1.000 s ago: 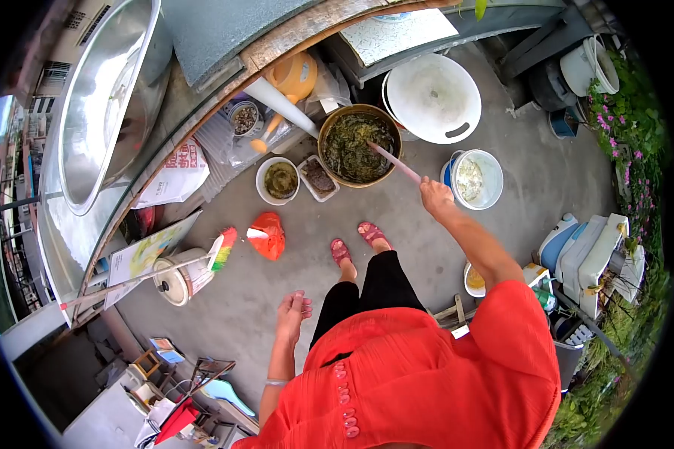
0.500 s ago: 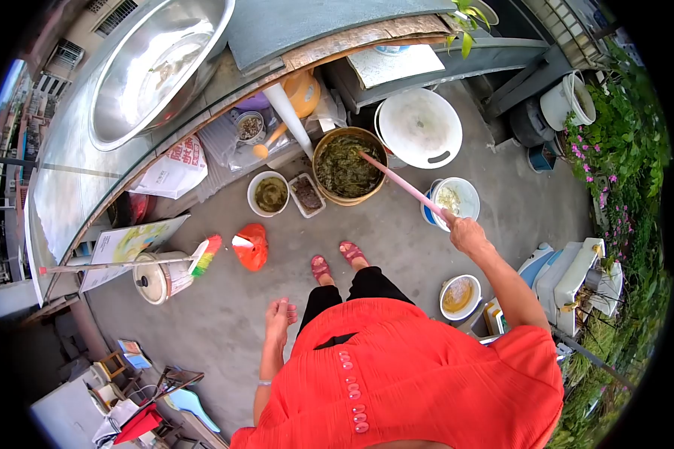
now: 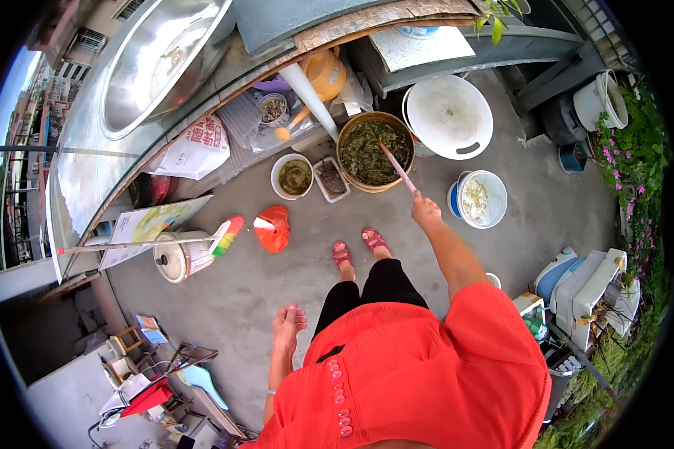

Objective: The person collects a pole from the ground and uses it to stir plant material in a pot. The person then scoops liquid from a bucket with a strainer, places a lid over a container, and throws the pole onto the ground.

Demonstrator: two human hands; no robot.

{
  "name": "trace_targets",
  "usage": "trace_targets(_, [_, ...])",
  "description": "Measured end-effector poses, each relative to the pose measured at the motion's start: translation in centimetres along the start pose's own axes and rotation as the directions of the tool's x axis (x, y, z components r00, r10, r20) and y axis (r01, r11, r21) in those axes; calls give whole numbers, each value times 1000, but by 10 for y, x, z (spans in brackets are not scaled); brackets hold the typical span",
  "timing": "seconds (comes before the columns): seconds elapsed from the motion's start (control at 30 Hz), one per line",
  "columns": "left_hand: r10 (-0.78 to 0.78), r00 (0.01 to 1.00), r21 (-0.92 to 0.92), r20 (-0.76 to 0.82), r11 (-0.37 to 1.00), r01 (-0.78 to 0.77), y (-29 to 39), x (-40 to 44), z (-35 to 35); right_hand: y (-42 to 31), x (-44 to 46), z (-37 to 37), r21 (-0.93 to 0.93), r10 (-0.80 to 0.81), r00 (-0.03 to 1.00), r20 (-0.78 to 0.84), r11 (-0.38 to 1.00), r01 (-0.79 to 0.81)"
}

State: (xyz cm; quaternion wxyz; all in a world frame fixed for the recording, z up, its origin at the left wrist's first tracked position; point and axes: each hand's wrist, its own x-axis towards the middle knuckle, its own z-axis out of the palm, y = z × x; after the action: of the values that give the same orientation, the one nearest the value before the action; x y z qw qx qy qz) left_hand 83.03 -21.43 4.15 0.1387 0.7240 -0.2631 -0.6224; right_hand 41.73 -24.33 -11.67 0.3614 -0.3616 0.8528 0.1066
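Note:
My right hand (image 3: 426, 210) is wrapped round the end of a pink stick (image 3: 398, 168). The stick's far end dips into dark green leafy stuff in a round yellowish pot (image 3: 374, 187). My left hand (image 3: 289, 320) hangs over the grey floor, fingers apart, holding nothing. Left of the pot are a small tray of brown stuff (image 3: 331, 179) and a white bowl with greenish contents (image 3: 295, 177). A white bucket with pale bits inside (image 3: 494, 210) stands to the right of the pot, near my right hand.
Behind the pot, a large white lid (image 3: 449, 116) lies over a container. A red bag (image 3: 272, 229), a multicoloured brush (image 3: 226, 235) and a lidded bin (image 3: 174, 262) are at left. Foam boxes (image 3: 586, 292) stand at right. A steel basin (image 3: 157, 63) rests on the counter.
My right hand and the stick have swung left and closer to the pot, and the stick's angle has changed. The whole view has shifted. My left hand still hangs free.

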Motion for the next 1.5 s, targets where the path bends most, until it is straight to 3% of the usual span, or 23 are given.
trace_targets(0.17, [3, 1000, -35, 3, 999, -3, -13, -2, -6, 13, 23, -10, 91, -40, 998, -48, 995, 44])
trace_targets(0.27, [-2, 1000, -60, 4, 998, 3, -21, 3, -12, 48, 26, -29, 14, -190, 979, -72, 981, 192])
trace_targets(0.4, [18, 999, -144, 26, 989, -14, -28, 12, -24, 88, -44, -68, -98, -283, 950, -133, 958, 271])
trace_targets(0.47, [18, 1000, -153, 10, 988, -16, -29, 17, -30, 90, -92, -92, -10, -202, 974, -101, 979, 202])
trace_targets(0.6, [21, 1000, -153, -10, 988, -22, -23, 23, -39, 92, -109, -84, -38, -338, 915, -221, 940, 339])
trace_targets(0.8, [40, 999, -115, -24, 992, -42, -8, 19, -38, 29, -60, -60, -88, -254, 959, -130, 966, 244])
trace_targets(1.0, [-24, 998, -98, -55, 995, 18, -5, 8, -39, 22, -38, -22, -83, -64, 998, -24, 995, 62])
trace_targets(1.23, [-3, 999, -123, -49, 992, -3, -8, 8, -39, 23, 2, -6, -45, -170, 985, -39, 985, 168])
trace_targets(1.4, [-21, 1000, -118, -15, 993, 19, -11, 21, -36, 71, -70, -71, -125, -314, 946, -83, 945, 302])
trace_targets(1.5, [-23, 1000, -108, 11, 994, 24, -8, 26, -32, 93, -118, -94, -93, -309, 942, -127, 950, 299])
